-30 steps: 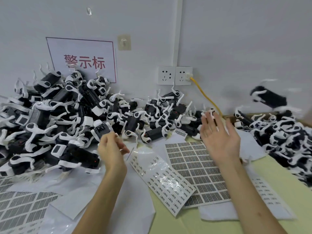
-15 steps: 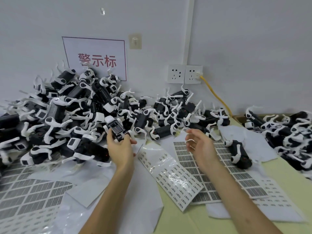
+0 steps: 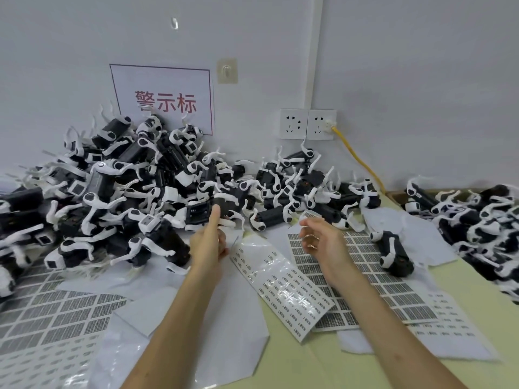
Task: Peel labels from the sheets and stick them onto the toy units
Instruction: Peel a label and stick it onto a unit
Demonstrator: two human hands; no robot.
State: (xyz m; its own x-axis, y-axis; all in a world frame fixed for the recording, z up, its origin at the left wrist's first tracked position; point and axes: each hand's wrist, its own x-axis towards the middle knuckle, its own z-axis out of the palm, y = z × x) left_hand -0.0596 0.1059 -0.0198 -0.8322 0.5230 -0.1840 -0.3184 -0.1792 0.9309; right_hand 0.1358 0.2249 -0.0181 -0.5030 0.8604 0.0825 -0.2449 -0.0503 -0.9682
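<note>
Left hand (image 3: 207,247) gripping a toy unit (image 3: 198,214), right hand (image 3: 323,242) loosely curled, empty, over label sheets (image 3: 393,290)

Pretty much all plastic in the toy pile (image 3: 118,175): the black bodies are seen as matt, the white legs smoother with a slight sheen, and the same goes for the toy (image 3: 198,214) gripped by the left hand (image 3: 207,245). The clear film sheet (image 3: 283,287) is shown very glossy, wrinkled and full of glare, while the grid-printed sheet (image 3: 373,282) and the white backing paper (image 3: 224,318) are seen as flat matt. The table (image 3: 463,290) is seen as smooth and dull, the sockets (image 3: 293,124) as shiny white plastic.
</note>
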